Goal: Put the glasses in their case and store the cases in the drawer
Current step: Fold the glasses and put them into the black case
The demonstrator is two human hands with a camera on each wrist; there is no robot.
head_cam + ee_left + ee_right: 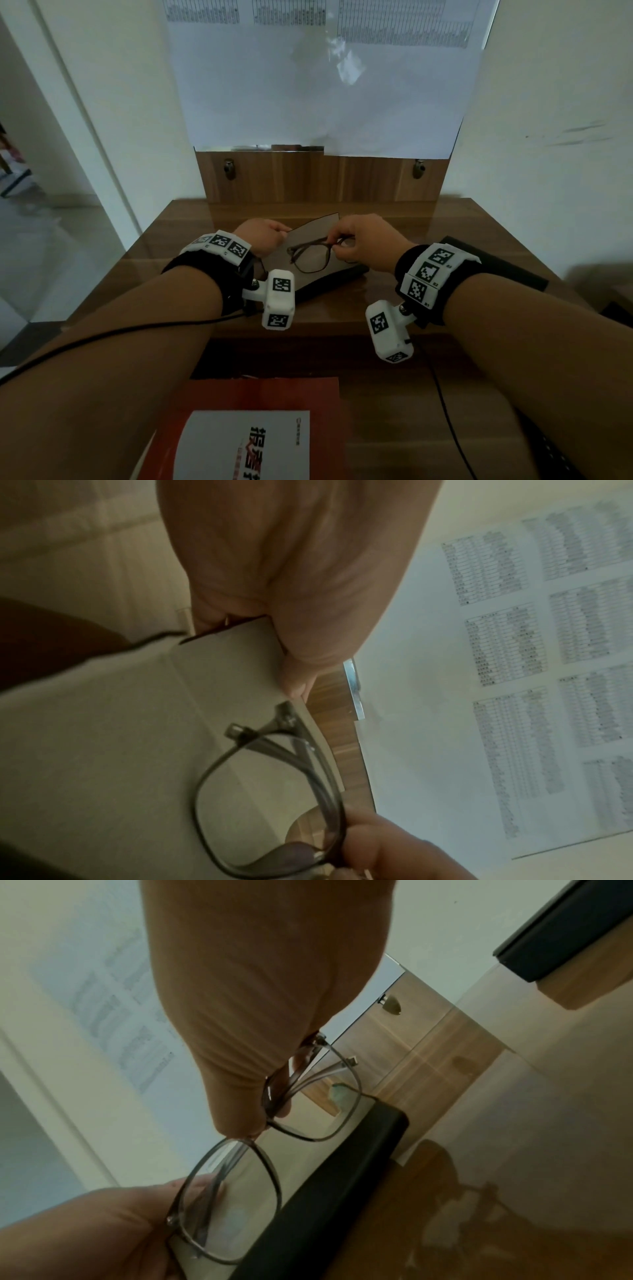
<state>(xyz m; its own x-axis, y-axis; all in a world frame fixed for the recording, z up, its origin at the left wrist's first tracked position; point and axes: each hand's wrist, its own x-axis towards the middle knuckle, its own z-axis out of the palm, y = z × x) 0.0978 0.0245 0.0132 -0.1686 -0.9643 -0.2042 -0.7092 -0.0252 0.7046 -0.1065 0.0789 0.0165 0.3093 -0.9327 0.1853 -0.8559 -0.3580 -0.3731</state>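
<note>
Glasses (311, 254) with a thin dark frame and clear, roughly rectangular lenses are held just above an open case (329, 274) on a wooden worktop (411, 219). Their temples are folded behind the lenses. The right hand (363, 240) has its grip pinched on the frame near the bridge and one lens, fingers curled around the thin rim. The left hand (262, 236) has its grip pinched on the edge of the case's raised lid, thumb and fingers clamping the flap.

The case is flat and dark outside, with a pale, matte, felt-like lining (120, 723) and rounded corners. The worktop is glossy brown wood grain and reflects light. A low wooden back panel (325, 178) with two small metal fittings rises behind it, partly covered by large white sheets of printed tables (318, 75) fixed to the wall.

To the right on the worktop lies a second long black object (496, 263), partly hidden by the right wrist. Both wrists wear black bands carrying white blocks with square black-and-white markers. A black cable (102, 335) trails from the left wristband. Below the worktop's near edge sits a red and white printed booklet (246, 442).
</note>
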